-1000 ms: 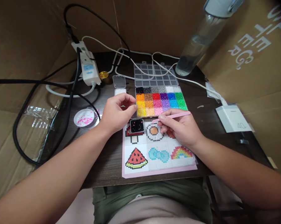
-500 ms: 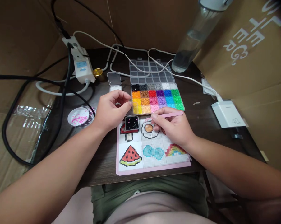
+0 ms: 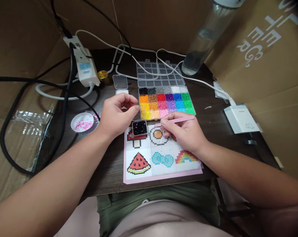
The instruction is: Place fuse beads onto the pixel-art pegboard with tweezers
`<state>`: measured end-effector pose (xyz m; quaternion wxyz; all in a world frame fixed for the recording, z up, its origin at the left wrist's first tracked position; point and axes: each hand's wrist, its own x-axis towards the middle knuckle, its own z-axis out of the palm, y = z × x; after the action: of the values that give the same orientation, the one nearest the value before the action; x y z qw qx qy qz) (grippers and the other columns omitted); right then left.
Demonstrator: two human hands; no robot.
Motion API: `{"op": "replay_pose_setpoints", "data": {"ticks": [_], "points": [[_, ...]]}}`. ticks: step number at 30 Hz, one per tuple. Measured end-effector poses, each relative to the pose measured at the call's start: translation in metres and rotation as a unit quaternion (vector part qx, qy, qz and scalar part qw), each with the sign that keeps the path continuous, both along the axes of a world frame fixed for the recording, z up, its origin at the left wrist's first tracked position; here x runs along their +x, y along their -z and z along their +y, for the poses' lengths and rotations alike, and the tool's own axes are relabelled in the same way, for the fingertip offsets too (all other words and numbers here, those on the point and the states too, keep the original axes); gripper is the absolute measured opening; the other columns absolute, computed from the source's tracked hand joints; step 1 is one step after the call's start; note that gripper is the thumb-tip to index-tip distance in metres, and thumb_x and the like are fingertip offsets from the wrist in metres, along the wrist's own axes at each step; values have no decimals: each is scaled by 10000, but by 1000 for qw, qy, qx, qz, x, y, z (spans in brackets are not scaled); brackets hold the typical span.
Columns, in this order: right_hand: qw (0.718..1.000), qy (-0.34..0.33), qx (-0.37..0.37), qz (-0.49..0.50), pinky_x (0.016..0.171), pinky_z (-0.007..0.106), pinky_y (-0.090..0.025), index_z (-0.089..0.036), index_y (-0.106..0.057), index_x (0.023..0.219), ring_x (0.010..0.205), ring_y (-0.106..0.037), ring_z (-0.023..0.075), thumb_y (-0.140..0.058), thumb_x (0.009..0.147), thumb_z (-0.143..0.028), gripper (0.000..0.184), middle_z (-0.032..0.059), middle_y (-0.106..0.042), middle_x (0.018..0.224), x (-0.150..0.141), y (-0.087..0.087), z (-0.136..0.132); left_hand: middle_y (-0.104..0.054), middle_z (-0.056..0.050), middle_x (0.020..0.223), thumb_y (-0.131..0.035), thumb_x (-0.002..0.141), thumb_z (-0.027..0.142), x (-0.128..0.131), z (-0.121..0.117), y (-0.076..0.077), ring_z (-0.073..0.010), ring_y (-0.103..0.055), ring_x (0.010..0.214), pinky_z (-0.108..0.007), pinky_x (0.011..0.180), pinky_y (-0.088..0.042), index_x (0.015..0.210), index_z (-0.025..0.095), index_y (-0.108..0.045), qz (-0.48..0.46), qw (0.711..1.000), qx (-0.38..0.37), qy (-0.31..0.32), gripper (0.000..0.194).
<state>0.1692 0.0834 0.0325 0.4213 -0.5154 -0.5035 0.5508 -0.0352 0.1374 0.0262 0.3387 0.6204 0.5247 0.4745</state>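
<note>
My right hand (image 3: 182, 131) grips pink tweezers (image 3: 181, 119) between thumb and fingers, their tip over the fried-egg pattern (image 3: 158, 133). Beneath it lies a clear pegboard (image 3: 162, 149) on a pattern sheet (image 3: 131, 179) with a pink border. A small square box of black beads (image 3: 139, 128) rests on the sheet's mushroom picture (image 3: 137, 142). Just above that box hovers my left hand (image 3: 118, 113), fingers curled, thumb and forefinger apart with nothing seen between them. Its fingertips are beside a bead case (image 3: 167, 100) sorted by colour, lid folded back.
A white dish of pink and white beads (image 3: 82, 122) stands at the left. Behind are a power strip (image 3: 86, 69), cables, a gold-coloured cup (image 3: 103, 76) and a tall water bottle (image 3: 198, 42). A white charger (image 3: 241, 119) lies at the right; cardboard walls enclose the table.
The whole view has shifted slightly. Both hands keep almost the same pose, and the tweezers' tip stays over the egg pattern.
</note>
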Motion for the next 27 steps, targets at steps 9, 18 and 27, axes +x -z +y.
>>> {"op": "replay_pose_setpoints", "data": {"ticks": [9,18,27], "points": [[1000,-7,7,-4,478,208,-486,-153,-657,762,511,-611,98,-758,794,-410,278,11,-664,647,2,2,0,-661,14,731,-727,681,152,0,1,1,-110,-580,647,-241,591,-457,759,178,-674,-1,1000,6,8,98],[999,17,15,33,444,195,-472,-158,-665,776,523,-638,100,-762,802,-397,259,13,-687,702,5,-1,0,-655,12,726,-714,678,159,0,0,-1,-116,-576,657,-244,597,-451,763,175,-671,3,1000,-8,3,97],[998,13,-1,62,427,186,-472,-184,-606,853,506,-642,101,-822,762,-374,302,10,-711,709,7,1,-1,-659,-4,725,-673,704,223,-2,-2,-1,-126,-578,645,-253,595,-453,761,171,-657,-9,999,-35,10,79]]}}
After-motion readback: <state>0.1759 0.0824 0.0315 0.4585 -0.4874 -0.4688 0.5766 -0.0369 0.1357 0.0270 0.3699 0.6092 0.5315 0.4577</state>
